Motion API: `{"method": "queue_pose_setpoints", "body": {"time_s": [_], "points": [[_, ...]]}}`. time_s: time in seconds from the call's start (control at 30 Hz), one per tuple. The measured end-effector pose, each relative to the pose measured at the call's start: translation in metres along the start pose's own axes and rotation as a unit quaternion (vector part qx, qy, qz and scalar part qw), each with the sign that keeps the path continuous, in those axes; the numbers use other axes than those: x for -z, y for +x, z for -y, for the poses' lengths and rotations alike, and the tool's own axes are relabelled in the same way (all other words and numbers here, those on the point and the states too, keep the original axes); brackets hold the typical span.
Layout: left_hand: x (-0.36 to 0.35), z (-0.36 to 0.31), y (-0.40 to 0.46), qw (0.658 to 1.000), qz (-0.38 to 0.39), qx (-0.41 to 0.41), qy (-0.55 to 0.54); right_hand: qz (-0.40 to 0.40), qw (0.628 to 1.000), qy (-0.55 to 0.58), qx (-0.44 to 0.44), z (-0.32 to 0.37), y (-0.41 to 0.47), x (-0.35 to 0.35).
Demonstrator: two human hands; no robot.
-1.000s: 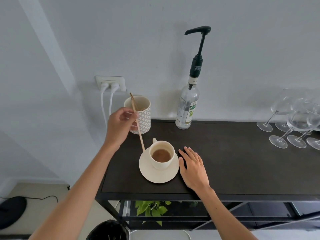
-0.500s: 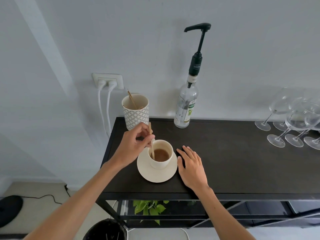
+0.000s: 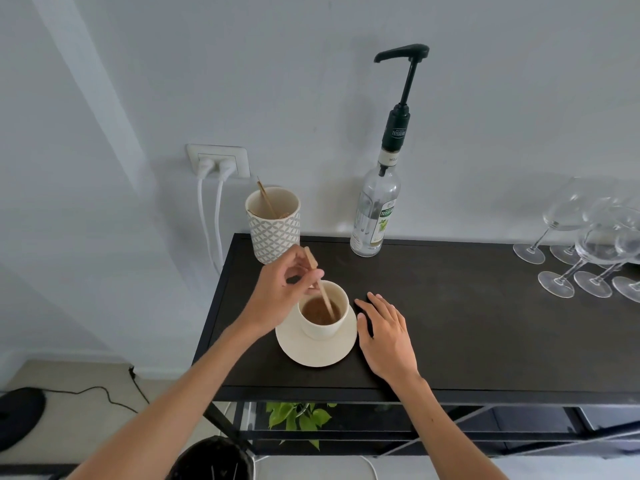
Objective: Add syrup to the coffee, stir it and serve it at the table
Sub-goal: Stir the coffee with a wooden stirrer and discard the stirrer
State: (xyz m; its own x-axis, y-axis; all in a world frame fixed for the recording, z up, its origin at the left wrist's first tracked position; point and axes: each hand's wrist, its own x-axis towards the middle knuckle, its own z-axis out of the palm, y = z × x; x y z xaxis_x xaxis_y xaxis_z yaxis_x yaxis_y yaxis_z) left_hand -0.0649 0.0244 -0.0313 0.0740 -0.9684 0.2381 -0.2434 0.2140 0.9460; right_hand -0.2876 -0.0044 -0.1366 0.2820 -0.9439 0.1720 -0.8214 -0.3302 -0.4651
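A cream cup (image 3: 325, 329) of brown coffee stands on a cream saucer (image 3: 313, 353) near the front left of the black console top (image 3: 467, 323). My left hand (image 3: 280, 294) pinches a thin wooden stir stick (image 3: 323, 296) whose lower end dips into the coffee. My right hand (image 3: 386, 336) lies flat on the console top with fingers spread, touching the saucer's right edge. The clear syrup bottle (image 3: 375, 213) with a tall black pump stands at the back against the wall.
A patterned mug (image 3: 273, 225) holding more wooden sticks stands at the back left corner. Several wine glasses (image 3: 588, 251) crowd the right end. A wall socket (image 3: 218, 161) with two white plugs is on the left; a plant and a dark bin sit below.
My left hand carried the stick from the patterned mug to the cup and lowered its end into the coffee. The right hand stayed flat beside the saucer.
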Motion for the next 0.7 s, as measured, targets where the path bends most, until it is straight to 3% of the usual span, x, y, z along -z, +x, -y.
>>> {"method": "queue_pose_setpoints", "body": {"time_s": [0.13,0.23,0.37,0.53,0.7], "points": [[-0.005,0.0,0.011,0.993,-0.012,-0.056,0.107,0.008,1.0,0.002,-0.005,-0.001,0.0,0.001],[0.016,-0.002,0.013,0.988,0.025,-0.026,0.147,0.003,1.0,0.001,-0.005,0.0,0.001,0.0],[0.009,-0.001,0.011,0.997,0.034,0.019,0.069,0.0,1.0,0.0,-0.003,0.0,0.0,0.0],[0.003,0.007,0.019,0.994,-0.024,-0.02,0.108,-0.002,1.0,0.003,-0.003,0.0,-0.001,0.001],[0.013,0.004,0.016,0.999,0.023,0.021,0.044,0.001,1.0,0.006,-0.008,0.0,0.001,0.0]]}}
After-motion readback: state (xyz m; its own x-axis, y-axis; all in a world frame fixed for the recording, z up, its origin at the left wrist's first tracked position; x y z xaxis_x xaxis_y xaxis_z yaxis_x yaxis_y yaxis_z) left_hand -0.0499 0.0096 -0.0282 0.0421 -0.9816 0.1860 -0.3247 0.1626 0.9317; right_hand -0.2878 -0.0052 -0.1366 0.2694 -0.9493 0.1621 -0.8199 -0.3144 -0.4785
